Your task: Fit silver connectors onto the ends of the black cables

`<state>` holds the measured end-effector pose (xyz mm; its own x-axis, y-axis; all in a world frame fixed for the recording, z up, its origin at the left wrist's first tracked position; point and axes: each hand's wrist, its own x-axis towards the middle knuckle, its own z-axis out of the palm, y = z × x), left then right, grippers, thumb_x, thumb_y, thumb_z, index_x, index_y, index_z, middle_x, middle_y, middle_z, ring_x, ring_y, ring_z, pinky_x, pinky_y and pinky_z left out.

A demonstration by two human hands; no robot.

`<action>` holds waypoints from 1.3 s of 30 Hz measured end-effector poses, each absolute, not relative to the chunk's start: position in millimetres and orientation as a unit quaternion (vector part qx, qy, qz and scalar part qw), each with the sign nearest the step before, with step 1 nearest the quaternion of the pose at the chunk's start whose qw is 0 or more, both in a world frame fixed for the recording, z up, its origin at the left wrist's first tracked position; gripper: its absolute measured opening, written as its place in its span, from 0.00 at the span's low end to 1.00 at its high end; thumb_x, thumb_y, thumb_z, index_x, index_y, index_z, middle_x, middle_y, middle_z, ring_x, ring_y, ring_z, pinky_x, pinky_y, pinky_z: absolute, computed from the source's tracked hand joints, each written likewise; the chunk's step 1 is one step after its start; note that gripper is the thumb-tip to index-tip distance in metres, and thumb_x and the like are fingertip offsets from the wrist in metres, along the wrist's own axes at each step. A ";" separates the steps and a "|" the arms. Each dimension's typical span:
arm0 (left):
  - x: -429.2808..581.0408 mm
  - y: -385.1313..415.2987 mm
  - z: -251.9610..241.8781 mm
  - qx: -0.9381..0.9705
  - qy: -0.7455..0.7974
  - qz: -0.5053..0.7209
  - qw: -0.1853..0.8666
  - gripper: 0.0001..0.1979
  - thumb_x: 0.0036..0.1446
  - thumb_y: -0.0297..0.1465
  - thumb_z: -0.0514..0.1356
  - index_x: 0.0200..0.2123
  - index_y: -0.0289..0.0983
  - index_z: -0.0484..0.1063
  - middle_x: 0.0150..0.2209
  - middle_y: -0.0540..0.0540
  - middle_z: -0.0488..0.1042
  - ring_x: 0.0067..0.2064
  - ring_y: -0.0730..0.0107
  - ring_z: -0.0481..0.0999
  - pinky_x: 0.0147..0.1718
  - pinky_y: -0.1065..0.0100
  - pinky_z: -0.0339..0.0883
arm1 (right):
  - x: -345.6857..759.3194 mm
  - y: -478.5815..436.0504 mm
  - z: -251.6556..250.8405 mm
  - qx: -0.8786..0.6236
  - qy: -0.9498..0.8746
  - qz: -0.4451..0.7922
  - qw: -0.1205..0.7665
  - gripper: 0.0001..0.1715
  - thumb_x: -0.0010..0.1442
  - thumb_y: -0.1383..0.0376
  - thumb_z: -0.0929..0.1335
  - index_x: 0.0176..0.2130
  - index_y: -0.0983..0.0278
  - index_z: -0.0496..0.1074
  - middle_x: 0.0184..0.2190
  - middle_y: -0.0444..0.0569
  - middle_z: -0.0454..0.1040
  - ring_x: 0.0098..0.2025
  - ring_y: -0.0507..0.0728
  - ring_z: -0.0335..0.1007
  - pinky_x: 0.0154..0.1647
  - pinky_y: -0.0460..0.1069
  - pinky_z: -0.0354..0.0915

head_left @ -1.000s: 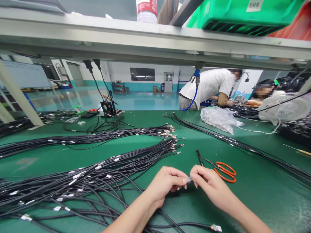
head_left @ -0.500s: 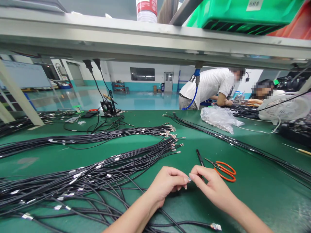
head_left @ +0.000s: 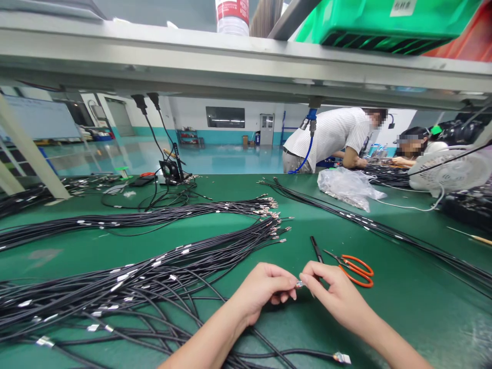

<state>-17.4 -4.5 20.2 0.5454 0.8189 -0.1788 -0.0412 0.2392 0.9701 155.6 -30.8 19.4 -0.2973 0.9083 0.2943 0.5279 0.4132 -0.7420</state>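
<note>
Head cam here, worn on the person's head and tipped forward and down, so the left hand (head_left: 263, 293) and right hand (head_left: 334, 296) sit really close at the bottom of the shot. The green workbench (head_left: 407, 318) fills the lower half, a metal shelf (head_left: 230, 64) crosses the top, and the far room (head_left: 226, 156) shows beneath it.

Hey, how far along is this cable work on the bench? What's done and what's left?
Done: the black cables in the long bundles show small metal fittings at their ends. In hand: the left hand and right hand pinch one small metal terminal between them. Left: hard to tell, as no count shows, though the cables nearest the hands lie loose and spread.
</note>
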 end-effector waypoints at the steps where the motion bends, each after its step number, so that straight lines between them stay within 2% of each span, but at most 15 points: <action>1: -18.4 -3.8 20.5 0.535 0.362 0.305 0.699 0.10 0.41 0.33 0.62 0.23 0.30 0.74 0.20 0.47 0.70 0.20 0.79 0.61 0.19 0.74 0.45 | 156.0 -30.9 19.4 -0.474 -0.761 0.262 0.358 0.16 0.61 0.61 0.59 0.24 0.63 0.63 0.21 0.43 0.63 0.25 0.53 0.59 0.27 0.45 0.56; 5: -22.5 -0.7 19.1 0.533 0.358 0.298 0.707 0.11 0.39 0.32 0.65 0.27 0.31 0.75 0.21 0.48 0.70 0.21 0.78 0.63 0.20 0.74 0.49 | 156.9 -30.0 20.7 -0.477 -0.762 0.254 0.358 0.17 0.61 0.60 0.59 0.23 0.63 0.62 0.20 0.42 0.62 0.24 0.53 0.58 0.27 0.45 0.55; 8: -23.9 0.8 17.8 0.538 0.357 0.300 0.702 0.12 0.37 0.33 0.67 0.25 0.31 0.75 0.20 0.49 0.70 0.21 0.78 0.63 0.20 0.74 0.51 | 157.0 -29.8 21.6 -0.475 -0.761 0.254 0.361 0.16 0.61 0.60 0.59 0.23 0.63 0.62 0.20 0.42 0.62 0.25 0.53 0.58 0.27 0.45 0.55; 18: -20.1 -1.8 16.2 0.541 0.376 0.335 0.673 0.14 0.35 0.36 0.68 0.23 0.30 0.75 0.18 0.50 0.68 0.20 0.79 0.59 0.20 0.74 0.49 | 158.6 -28.5 19.8 -0.473 -0.758 0.266 0.362 0.16 0.60 0.60 0.60 0.23 0.63 0.62 0.20 0.41 0.61 0.24 0.52 0.57 0.26 0.45 0.55; 28: -17.1 -4.4 14.7 0.560 0.383 0.357 0.642 0.13 0.37 0.36 0.67 0.24 0.30 0.75 0.17 0.51 0.66 0.20 0.79 0.57 0.20 0.74 0.47 | 158.5 -28.7 21.6 -0.469 -0.754 0.282 0.363 0.18 0.60 0.60 0.60 0.22 0.63 0.58 0.19 0.41 0.58 0.24 0.52 0.54 0.25 0.45 0.53; 39: -19.2 -1.8 16.7 0.574 0.368 0.342 0.647 0.11 0.39 0.34 0.66 0.25 0.30 0.74 0.19 0.51 0.66 0.21 0.78 0.60 0.22 0.75 0.51 | 159.7 -26.0 15.8 -0.472 -0.693 0.394 0.376 0.21 0.61 0.56 0.59 0.21 0.63 0.57 0.17 0.38 0.53 0.21 0.50 0.49 0.22 0.44 0.49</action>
